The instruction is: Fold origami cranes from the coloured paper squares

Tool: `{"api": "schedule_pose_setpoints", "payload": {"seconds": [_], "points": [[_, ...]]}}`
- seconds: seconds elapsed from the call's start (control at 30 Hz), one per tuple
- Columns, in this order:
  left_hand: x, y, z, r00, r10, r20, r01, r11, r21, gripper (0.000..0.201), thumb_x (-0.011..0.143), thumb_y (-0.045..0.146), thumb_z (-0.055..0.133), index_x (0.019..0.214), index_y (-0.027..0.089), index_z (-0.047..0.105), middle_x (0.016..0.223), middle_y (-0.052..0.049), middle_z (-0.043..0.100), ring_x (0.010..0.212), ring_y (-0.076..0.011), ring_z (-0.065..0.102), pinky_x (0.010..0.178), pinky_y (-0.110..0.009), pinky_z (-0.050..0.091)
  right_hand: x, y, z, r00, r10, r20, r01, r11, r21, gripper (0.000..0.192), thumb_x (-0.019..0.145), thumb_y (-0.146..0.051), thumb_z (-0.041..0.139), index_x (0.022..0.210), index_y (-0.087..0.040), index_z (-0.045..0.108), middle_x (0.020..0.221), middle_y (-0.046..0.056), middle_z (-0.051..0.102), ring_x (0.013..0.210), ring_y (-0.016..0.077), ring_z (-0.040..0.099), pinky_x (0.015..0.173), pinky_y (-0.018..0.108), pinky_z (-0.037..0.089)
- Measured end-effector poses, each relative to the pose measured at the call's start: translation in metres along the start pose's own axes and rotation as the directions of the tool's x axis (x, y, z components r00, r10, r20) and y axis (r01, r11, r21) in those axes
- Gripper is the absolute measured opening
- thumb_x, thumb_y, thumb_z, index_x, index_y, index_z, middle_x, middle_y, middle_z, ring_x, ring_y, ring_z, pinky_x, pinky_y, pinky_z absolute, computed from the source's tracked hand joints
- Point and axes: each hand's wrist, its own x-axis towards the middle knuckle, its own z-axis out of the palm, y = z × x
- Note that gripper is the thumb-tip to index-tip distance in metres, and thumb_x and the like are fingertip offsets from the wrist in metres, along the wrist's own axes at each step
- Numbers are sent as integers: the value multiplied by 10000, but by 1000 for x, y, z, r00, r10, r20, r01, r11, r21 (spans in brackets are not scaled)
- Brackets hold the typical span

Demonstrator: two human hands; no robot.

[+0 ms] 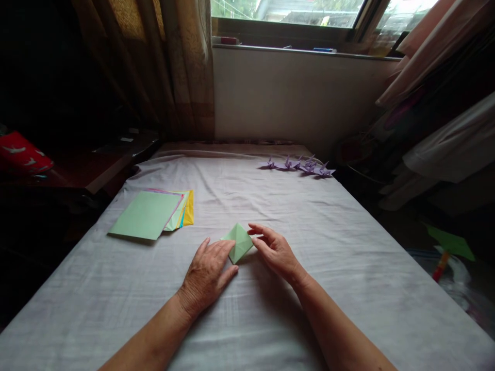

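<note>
A small light-green origami paper [240, 244], folded into a diamond with crease lines, lies on the cloth-covered surface between my hands. My left hand [209, 273] rests flat on its left side, fingertips over the left corner and thumb spread apart near the bottom point. At the right corner, my right hand [275, 252] takes the paper's edge between thumb and index finger, its other fingers curled loosely behind. The left corner is partly hidden under my left fingers.
A stack of coloured paper sheets [145, 214], green on top, lies to the left. Several purple paper cranes [309, 166] stand at the far right edge. The pale cloth [216, 324] is wrinkled. Clothes [456, 139] hang at the right, and a curtain [189, 72] hangs behind.
</note>
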Motion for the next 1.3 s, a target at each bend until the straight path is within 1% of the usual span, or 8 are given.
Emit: {"api": "schedule_pose_setpoints", "payload": {"seconds": [0.2,0.3,0.4,0.53,0.63,0.7,1.03,1.3], "points": [[0,0,-2,996,4,-88,-5,1000,-15,466,909,227,538,1357,169,426,1210,-125,680,1065,-244,663,1074,-522,396,-5,-12,9,990,83,111,-114,942,315,403,753,-234,669,1154,-274,671,1164,44,695,882,171,704,876,378,561],[2,-1,-5,993,-36,-112,27,996,-83,384,927,184,471,1310,200,496,1133,-91,719,970,-218,699,1025,-468,459,-7,-11,12,991,41,129,-81,944,321,386,782,-276,682,1167,-296,659,1215,49,670,952,197,703,900,399,553],[2,-1,-8,972,-195,-131,157,954,-254,320,942,217,439,1233,218,572,1058,-64,747,898,-195,720,860,-328,551,-7,-7,10,998,-60,3,58,983,174,385,807,-295,667,1192,-295,643,1207,62,661,977,205,691,885,391,552],[4,-1,-13,877,-481,15,393,697,-600,350,912,324,482,1220,185,577,959,-54,755,886,-191,723,773,-265,558,-8,-3,5,972,-208,-114,195,974,-111,399,792,-294,677,1188,-263,649,1182,79,654,978,203,656,832,354,541],[6,-1,-15,831,-522,191,466,468,-751,467,897,373,498,1307,149,505,795,-22,725,735,-170,718,720,-269,554,-8,-4,7,988,-152,-22,149,984,-99,398,843,-324,624,1229,-223,623,925,46,693,788,162,651,711,302,536],[7,-1,-16,824,-503,262,490,399,-775,525,895,388,511,1359,147,460,734,7,684,638,-146,697,682,-259,542,-10,-4,10,995,-94,26,95,994,-56,401,868,-339,592,1242,-198,612,719,-7,628,643,130,599,625,270,511],[2,0,-22,810,-551,201,507,485,-713,509,879,405,545,1336,191,477,766,36,626,478,-89,604,489,-204,493,-14,3,17,995,67,-71,-66,997,27,438,810,-341,598,1207,-156,612,619,-53,515,539,104,488,538,237,445],[-2,-7,-23,789,-596,150,549,573,-608,245,855,384,551,1014,211,623,750,28,660,484,-92,593,494,-195,488,-18,4,20,995,-30,-95,22,996,-86,372,847,-307,562,1196,-191,616,795,14,649,659,124,598,636,250,517]]}}
